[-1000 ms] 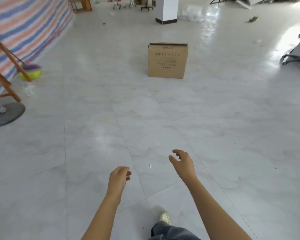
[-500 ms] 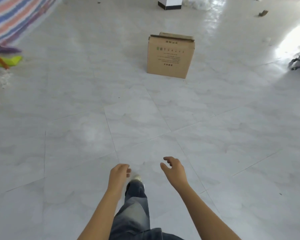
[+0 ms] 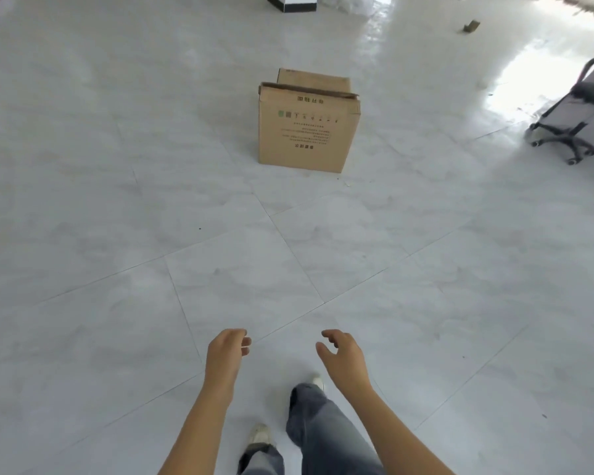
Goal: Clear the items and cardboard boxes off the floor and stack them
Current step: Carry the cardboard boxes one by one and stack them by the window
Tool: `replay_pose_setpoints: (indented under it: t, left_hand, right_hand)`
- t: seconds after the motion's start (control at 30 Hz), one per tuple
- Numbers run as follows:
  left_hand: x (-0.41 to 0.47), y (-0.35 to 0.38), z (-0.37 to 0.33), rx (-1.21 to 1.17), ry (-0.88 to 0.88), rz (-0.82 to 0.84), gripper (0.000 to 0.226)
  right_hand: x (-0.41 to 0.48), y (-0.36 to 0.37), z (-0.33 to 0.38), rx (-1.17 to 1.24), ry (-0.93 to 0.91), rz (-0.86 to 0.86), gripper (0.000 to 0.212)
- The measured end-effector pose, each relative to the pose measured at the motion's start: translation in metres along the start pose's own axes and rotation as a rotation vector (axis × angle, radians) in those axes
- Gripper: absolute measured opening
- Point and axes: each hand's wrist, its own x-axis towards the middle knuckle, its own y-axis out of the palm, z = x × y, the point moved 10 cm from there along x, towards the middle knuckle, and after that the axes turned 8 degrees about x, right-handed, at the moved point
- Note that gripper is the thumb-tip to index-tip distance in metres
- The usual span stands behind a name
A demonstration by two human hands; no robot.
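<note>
A brown cardboard box (image 3: 306,128) stands on the pale tiled floor ahead of me, its print upside down and its top flaps loose. My left hand (image 3: 225,349) and my right hand (image 3: 343,351) hang in front of me, well short of the box. Both hold nothing; their fingers are loosely curled. My legs in grey jeans and light shoes show below the hands.
A wheeled office chair (image 3: 576,118) stands at the right edge. A white pillar base with a black skirting (image 3: 292,1) is at the top, and a small cardboard scrap (image 3: 471,26) lies at the far right.
I have walked forward, so the box is nearer and larger in view. The striped tarp, broom and wooden frame on the left have left the view. Both hands stay empty.
</note>
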Motion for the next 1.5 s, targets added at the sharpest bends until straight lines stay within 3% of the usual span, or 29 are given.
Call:
replay_pose_setpoints:
  t: [0.17, 0.5, 0.67, 0.83, 1.17, 1.5]
  left_hand:
    - [0.061, 0.047, -0.039, 0.091, -0.044, 0.06, 0.017]
    - [0.19, 0.128, -0.26, 0.104, 0.143, -0.021, 0.015]
    - [0.235, 0.179, -0.302, 0.161, 0.12, 0.043, 0.015]
    - [0.315, 0.182, -0.342, 0.14, 0.024, -0.002, 0.019]
    - [0.482, 0.195, -0.55, 0.1, 0.176, 0.003, 0.019]
    - [0.579, 0.264, -0.593, 0.232, 0.027, 0.145, 0.018]
  right_hand:
    - [0.089, -0.018, 0.021, 0.004, 0.001, -0.002, 0.035]
    - [0.312, -0.142, 0.167, 0.245, -0.154, -0.131, 0.034]
    - [0.375, -0.144, 0.167, 0.274, -0.035, -0.059, 0.034]
    - [0.464, -0.147, 0.202, 0.28, -0.003, -0.023, 0.033]
    - [0.64, -0.165, 0.308, 0.268, 0.032, -0.08, 0.031]
    - [0.755, -0.197, 0.314, 0.214, 0.203, -0.128, 0.032]
